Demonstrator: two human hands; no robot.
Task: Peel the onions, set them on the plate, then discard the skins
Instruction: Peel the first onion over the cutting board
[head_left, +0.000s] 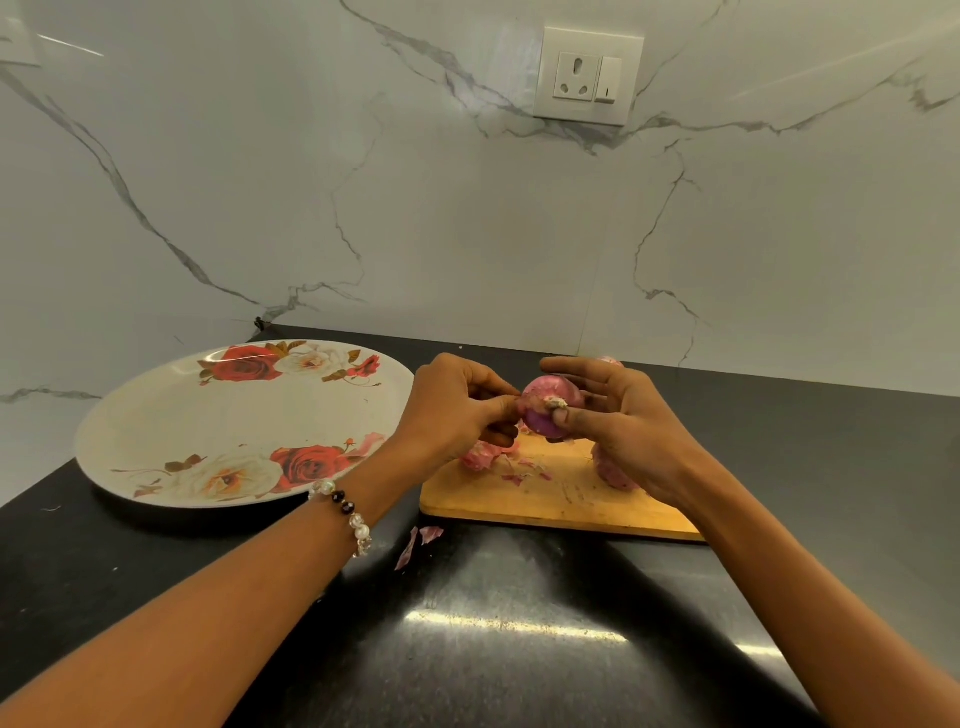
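Right hand (618, 415) cups round glossy onion (545, 410); left hand (457, 405) pinches its papery skin (purple).

Both hands (460, 402) (621, 415) raised (fingers curled)

The light was warm and fairly dim, coming from above and behind the camera. Bright streaks of glare lay on the dark glossy counter (493, 649) near the bottom edge, and two faint ones slanted across the marble wall (467, 208) above it. The arms cast broad soft shadows on the counter, and the plate (156, 415) threw a thin one. Wide-angle bending curved the wall veins and counter edge. Focus was soft throughout, grainy in the dark areas.
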